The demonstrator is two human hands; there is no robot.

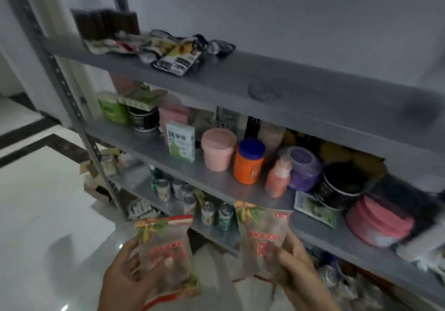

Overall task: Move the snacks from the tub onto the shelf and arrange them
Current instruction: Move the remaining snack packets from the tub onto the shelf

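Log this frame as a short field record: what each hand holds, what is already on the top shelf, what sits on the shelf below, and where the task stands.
left hand: left hand grips a clear snack packet with red print
right hand: right hand grips a matching second packet
top shelf: top shelf carries a loose pile of snack packets at its left end; the rest is bare
shelf below: pink tub, orange jar with blue lid, purple jar
tub: not in view
task state: both held packets not yet on the shelf
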